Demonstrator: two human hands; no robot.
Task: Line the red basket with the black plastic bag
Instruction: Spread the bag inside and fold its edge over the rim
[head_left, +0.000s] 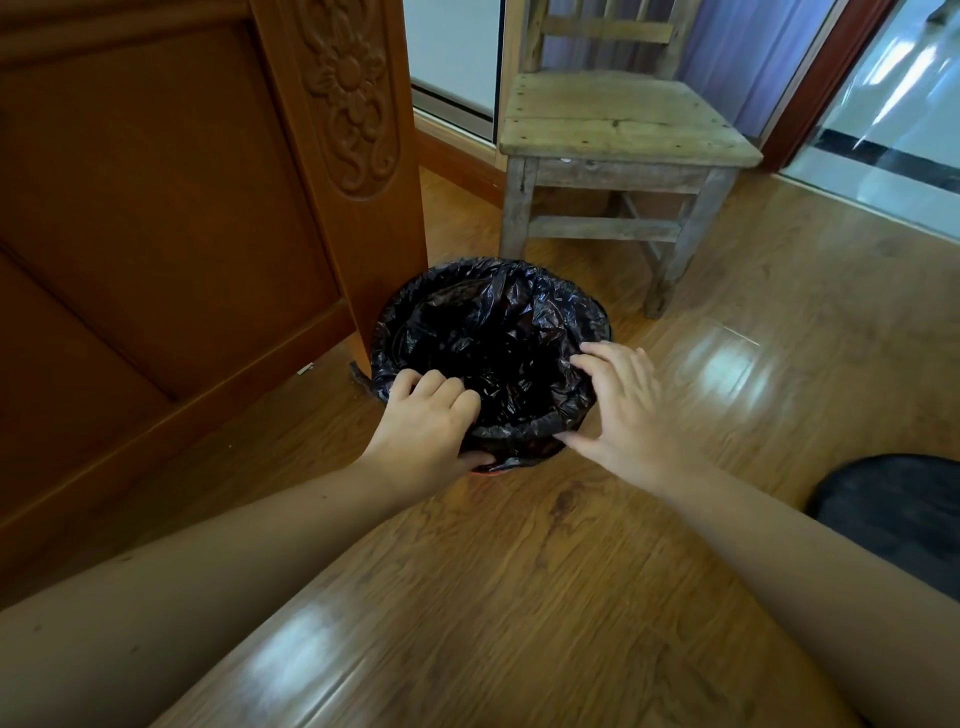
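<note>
Glossy wooden floor (519, 571), with a carved wooden panel (156, 208) on the left and an old wooden chair (613, 119) at the back. A dark rounded object (893, 499) sits at the right edge; can't tell what it is.

The red basket (491, 471) stands on the floor just beside the panel's corner post and in front of the chair. Only a thin red sliver shows at its near bottom edge. The black plastic bag (493, 322) covers the rest: it's pushed down inside, and its mouth is folded out over the rim all the way round, crinkled.

Both hands are on the near side of the rim, apart, with the bag's opening between them.

The left hand (423, 423) is at the near-left rim. Its fingers curl over the edge into the bag and the thumb is underneath on the outside, so it grips the folded plastic at the rim.

The right hand (631, 410) is at the near-right rim with fingers spread and fairly straight. The fingertips touch the plastic on the right side and the thumb lies against the near fold. It rests on the bag and doesn't clamp it.
</note>
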